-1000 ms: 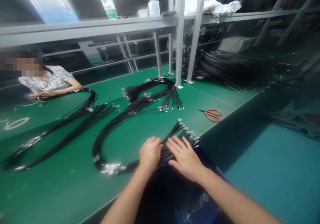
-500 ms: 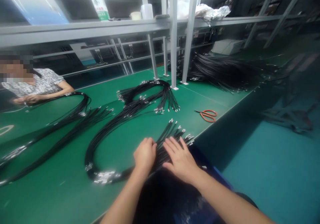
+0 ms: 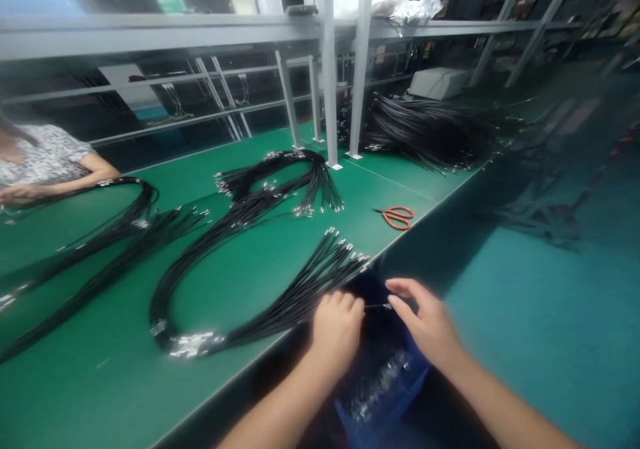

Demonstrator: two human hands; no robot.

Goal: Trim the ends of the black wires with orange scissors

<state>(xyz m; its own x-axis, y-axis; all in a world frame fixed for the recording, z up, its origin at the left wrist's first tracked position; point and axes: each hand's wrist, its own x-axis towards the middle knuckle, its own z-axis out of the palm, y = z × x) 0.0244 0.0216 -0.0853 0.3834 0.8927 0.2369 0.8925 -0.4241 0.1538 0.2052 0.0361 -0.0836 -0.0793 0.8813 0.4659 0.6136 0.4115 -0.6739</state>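
Observation:
My left hand [image 3: 340, 322] is closed at the table's front edge around a thin black cable [image 3: 376, 306], whose end sticks out to the right. My right hand [image 3: 425, 322] is just beyond that tip, thumb and forefinger apart, the thumb tip close to the cable's small pale end piece. Whether they touch I cannot tell. Left of my hands, a bundle of black cables [image 3: 285, 312] curves over the green table [image 3: 240, 272], its light-coloured ends fanned out. Under my hands is a blue bin [image 3: 410, 382] with small shiny pieces in it.
Orange-handled scissors [image 3: 397, 217] lie near the table edge. More cable bundles [image 3: 115, 252] are at left, with a large pile [image 3: 420, 129] behind the shelf posts [image 3: 327, 82]. A co-worker [image 3: 45, 159] sits across the table at left. A shelf [image 3: 200, 35] runs overhead.
Both hands have moved right, off the fanned cables to above the bin. My left hand now has a single cable end sticking out of it. The view has shifted to the right.

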